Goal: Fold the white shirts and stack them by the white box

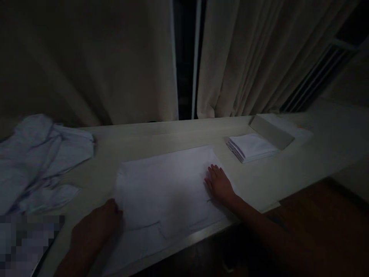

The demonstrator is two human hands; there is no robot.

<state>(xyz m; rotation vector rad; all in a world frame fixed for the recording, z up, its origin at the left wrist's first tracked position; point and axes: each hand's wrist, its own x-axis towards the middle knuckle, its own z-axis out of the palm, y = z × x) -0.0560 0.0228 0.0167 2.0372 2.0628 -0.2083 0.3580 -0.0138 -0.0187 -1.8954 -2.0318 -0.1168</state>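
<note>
A white cloth garment [164,184] lies spread out on the table, with dark seam-like lines across its lower part. At its left edge my left hand [98,227] is closed, its fingers curled on the fabric; the fingertips are partly hidden in the dim light. My right hand [219,184] rests flat on the garment's right side, fingers stretched out. Beyond it, to the right, a folded stack of white cloth [253,147] sits apart from the spread piece.
A crumpled heap of white cloth [49,150] lies at the left. Behind the folded stack stands an open box-like flap [271,130]. A pixelated object [25,246] is at the lower left. Curtains [239,57] hang behind the pale table [173,134], whose front edge runs below.
</note>
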